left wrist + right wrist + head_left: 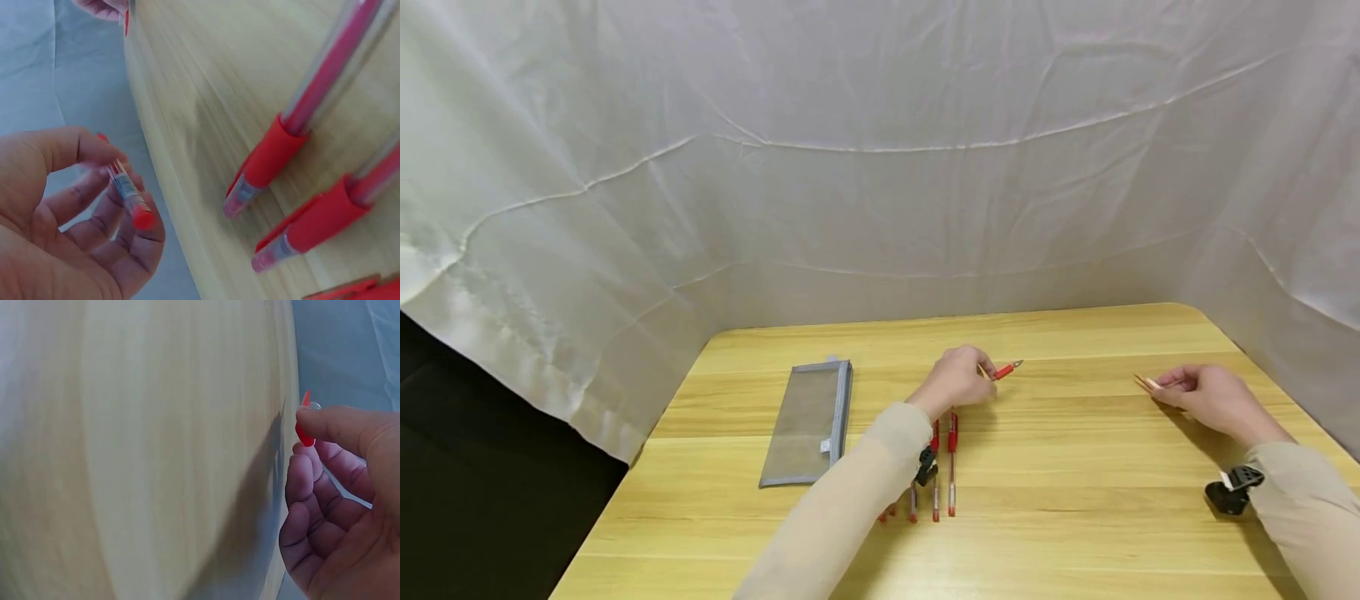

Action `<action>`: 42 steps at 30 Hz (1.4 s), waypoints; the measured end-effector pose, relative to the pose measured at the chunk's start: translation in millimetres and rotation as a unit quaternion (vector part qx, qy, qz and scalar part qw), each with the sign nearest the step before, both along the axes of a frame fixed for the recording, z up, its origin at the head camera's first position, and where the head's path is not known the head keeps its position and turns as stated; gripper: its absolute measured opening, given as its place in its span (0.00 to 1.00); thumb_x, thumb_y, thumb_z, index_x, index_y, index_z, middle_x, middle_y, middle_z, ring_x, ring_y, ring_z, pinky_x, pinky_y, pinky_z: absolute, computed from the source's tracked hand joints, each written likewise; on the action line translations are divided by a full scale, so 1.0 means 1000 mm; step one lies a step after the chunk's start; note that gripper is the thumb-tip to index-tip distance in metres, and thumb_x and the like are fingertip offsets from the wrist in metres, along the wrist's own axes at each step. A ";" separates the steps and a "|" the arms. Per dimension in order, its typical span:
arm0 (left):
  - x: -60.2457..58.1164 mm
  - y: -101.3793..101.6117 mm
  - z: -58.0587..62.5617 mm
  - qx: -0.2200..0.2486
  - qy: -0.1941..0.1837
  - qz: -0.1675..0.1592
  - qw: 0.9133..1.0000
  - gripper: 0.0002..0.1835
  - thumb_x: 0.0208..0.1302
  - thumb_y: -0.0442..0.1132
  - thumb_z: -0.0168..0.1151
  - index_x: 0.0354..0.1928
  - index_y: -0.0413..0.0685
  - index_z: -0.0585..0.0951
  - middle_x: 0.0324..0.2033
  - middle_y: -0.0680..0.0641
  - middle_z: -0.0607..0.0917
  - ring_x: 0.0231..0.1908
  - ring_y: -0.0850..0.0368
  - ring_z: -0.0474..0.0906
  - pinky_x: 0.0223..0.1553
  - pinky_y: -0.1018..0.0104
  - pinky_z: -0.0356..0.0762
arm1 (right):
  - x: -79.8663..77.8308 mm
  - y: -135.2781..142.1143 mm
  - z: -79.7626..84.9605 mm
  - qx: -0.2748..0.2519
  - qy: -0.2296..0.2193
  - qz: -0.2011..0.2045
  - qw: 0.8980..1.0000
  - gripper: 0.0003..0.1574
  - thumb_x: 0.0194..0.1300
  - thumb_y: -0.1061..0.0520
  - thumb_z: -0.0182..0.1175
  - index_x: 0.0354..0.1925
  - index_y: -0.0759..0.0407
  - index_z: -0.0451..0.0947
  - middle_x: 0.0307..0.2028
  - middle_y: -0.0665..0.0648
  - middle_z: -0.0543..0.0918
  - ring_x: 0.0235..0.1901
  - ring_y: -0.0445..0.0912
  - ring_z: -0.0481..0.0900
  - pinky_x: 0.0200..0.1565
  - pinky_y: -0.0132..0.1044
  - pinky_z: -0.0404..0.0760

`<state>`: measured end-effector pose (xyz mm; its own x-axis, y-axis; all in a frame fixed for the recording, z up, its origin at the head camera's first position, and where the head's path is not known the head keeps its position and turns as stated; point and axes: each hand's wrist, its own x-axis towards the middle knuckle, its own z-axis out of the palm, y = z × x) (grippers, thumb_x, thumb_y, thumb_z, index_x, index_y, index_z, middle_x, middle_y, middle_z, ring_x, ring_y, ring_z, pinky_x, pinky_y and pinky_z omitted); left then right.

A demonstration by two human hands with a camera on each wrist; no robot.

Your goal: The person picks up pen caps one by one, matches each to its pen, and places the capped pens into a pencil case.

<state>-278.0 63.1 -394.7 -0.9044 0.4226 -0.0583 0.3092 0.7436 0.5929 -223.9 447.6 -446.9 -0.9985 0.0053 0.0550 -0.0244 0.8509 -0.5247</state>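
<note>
Near the table's middle, the left hand (961, 377) grips a red pen (1004, 371) between thumb and fingers, its bare tip pointing right. In the left wrist view the pen's red end plug (144, 219) and clear barrel rest along the curled fingers. Well apart, at the table's right side, the right hand (1206, 398) pinches a small red piece (304, 428) between thumb and index finger. It looks like a pen cap with its clip, mostly covered by the fingertips. Several capped red pens (952, 467) lie in a row under the left forearm, which partly hides them.
A grey mesh zip pouch (805, 425) lies flat left of the pens. The wooden table (1075, 517) is bordered by a pale hanging curtain (925, 217) at the back and sides. A dark area (490, 467) lies beyond the table's left edge.
</note>
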 end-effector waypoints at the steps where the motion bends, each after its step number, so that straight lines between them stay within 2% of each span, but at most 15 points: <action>1: 0.000 -0.002 0.000 0.007 -0.002 -0.009 1.000 0.09 0.71 0.37 0.71 0.50 0.49 0.90 0.42 0.54 0.88 0.36 0.59 0.76 0.35 0.66 0.74 | 0.000 -0.002 0.000 -0.003 0.002 0.004 1.000 0.25 0.77 0.48 0.66 0.53 0.71 0.81 0.36 0.58 0.87 0.27 0.39 0.75 0.29 0.35 0.74; 6: 0.000 -0.016 0.003 0.027 -0.010 -0.046 0.999 0.11 0.71 0.34 0.69 0.52 0.47 0.90 0.32 0.56 0.86 0.30 0.62 0.76 0.32 0.69 0.74 | 0.001 -0.014 0.007 -0.012 0.019 0.020 1.000 0.23 0.76 0.49 0.67 0.55 0.68 0.81 0.40 0.61 0.89 0.30 0.35 0.77 0.31 0.33 0.77; 14: 0.005 -0.037 0.009 0.061 -0.013 -0.047 0.997 0.11 0.72 0.36 0.72 0.53 0.49 0.91 0.31 0.54 0.87 0.28 0.61 0.76 0.30 0.69 0.73 | 0.000 -0.037 0.017 -0.020 0.048 0.039 0.998 0.22 0.76 0.46 0.67 0.55 0.62 0.83 0.41 0.57 0.89 0.34 0.29 0.77 0.36 0.31 0.76; 21: 0.011 -0.051 0.013 0.066 0.000 -0.049 0.997 0.08 0.71 0.39 0.74 0.49 0.55 0.93 0.31 0.56 0.88 0.29 0.60 0.77 0.33 0.68 0.74 | 0.008 -0.066 0.033 -0.037 0.071 0.058 0.995 0.19 0.75 0.48 0.68 0.54 0.59 0.85 0.41 0.55 0.88 0.34 0.28 0.79 0.38 0.28 0.79; 25: 0.015 -0.055 0.017 0.069 0.016 -0.057 0.996 0.06 0.71 0.38 0.73 0.46 0.56 0.93 0.31 0.57 0.88 0.28 0.61 0.77 0.33 0.69 0.73 | 0.012 -0.082 0.042 -0.044 0.094 0.074 0.992 0.15 0.73 0.52 0.70 0.51 0.59 0.86 0.39 0.52 0.87 0.33 0.28 0.78 0.37 0.27 0.78; 32: 0.022 -0.059 0.018 0.080 0.019 -0.064 0.995 0.06 0.71 0.36 0.73 0.45 0.54 0.92 0.31 0.57 0.88 0.25 0.64 0.76 0.27 0.72 0.72 | 0.018 -0.104 0.049 -0.060 0.111 0.103 0.987 0.11 0.71 0.55 0.72 0.49 0.57 0.87 0.36 0.49 0.86 0.33 0.30 0.80 0.37 0.28 0.79; 42: 0.032 -0.059 0.023 0.078 0.017 -0.086 0.993 0.07 0.73 0.37 0.71 0.48 0.55 0.92 0.32 0.57 0.87 0.27 0.64 0.80 0.28 0.72 0.76 | 0.026 -0.126 0.057 -0.062 0.110 0.122 0.984 0.09 0.72 0.54 0.72 0.47 0.55 0.87 0.35 0.49 0.85 0.33 0.33 0.79 0.35 0.31 0.78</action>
